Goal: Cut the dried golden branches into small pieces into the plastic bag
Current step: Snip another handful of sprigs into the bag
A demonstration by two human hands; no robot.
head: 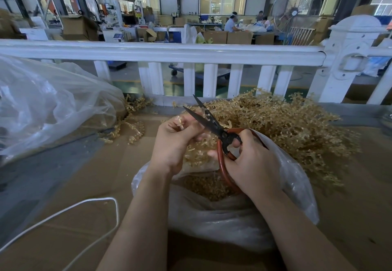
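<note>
Dried golden branches [282, 126], thin and beaded, are lying in a loose heap on the far right of the cardboard-covered counter [89, 186], just beyond the hands and in front of a white slatted fence [191, 54]. A clear plastic bag [222, 213] is sitting open on the counter directly under the hands, already holding a layer of small golden pieces [210, 186]. The left hand [176, 143] is curling its fingers around a short golden sprig [180, 122], holding it up above the bag's mouth. The right hand [252, 162] is gripping the red handles of a pair of black-bladed scissors [212, 124], fingers wrapped through the loops; the blades are standing parted, pointing up and away beside the left fingertips. A larger crumpled clear plastic bag [48, 103] is lying at the far left, with a few stray golden sprigs [129, 128] scattered beside it. A white cord [84, 207] is looping across the near left of the counter.
</note>
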